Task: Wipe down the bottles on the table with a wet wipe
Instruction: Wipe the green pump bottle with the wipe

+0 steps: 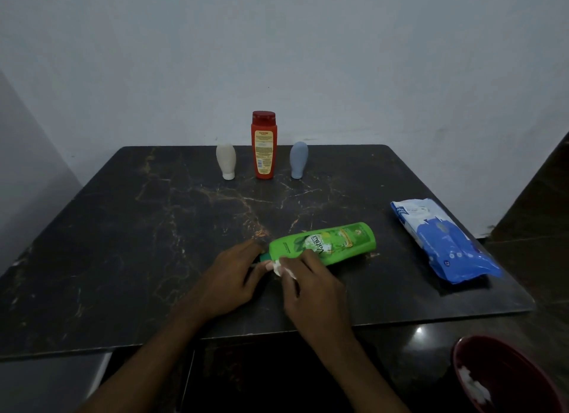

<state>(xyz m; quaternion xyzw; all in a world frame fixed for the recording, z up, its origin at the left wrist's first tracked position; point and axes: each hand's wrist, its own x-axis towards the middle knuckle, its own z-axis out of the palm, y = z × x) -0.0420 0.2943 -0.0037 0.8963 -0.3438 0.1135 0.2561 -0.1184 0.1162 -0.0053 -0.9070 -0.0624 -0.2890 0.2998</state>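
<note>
The dark marble-look worktop [154,243] takes up most of the view, pushed up against a pale wall. Down in the bottom right corner, off the worktop, there's a red bin [517,378] with some white crumpled stuff inside (can't tell what exactly).

On the right side of the worktop a blue and white wet wipes pack [443,240] lies flat, well apart from everything else. The green Vatika bottle [335,243] lies on its side near the front edge, cap end pointing left toward the person.

The left hand [229,281] has its fingers curled round that dark green cap end, holding the bottle steady. The right hand [311,285] sits just beside it, fingers bunched and pinching a small white wet wipe [278,268] against the bottle's shoulder, right by the cap.

At the back, an orange bottle [263,148] with a red cap stands upright. A beige squeeze bottle [226,161] stands on its cap to its left, and a grey-blue squeeze bottle [298,160] does the same on its right, all three near each other but not touching.
</note>
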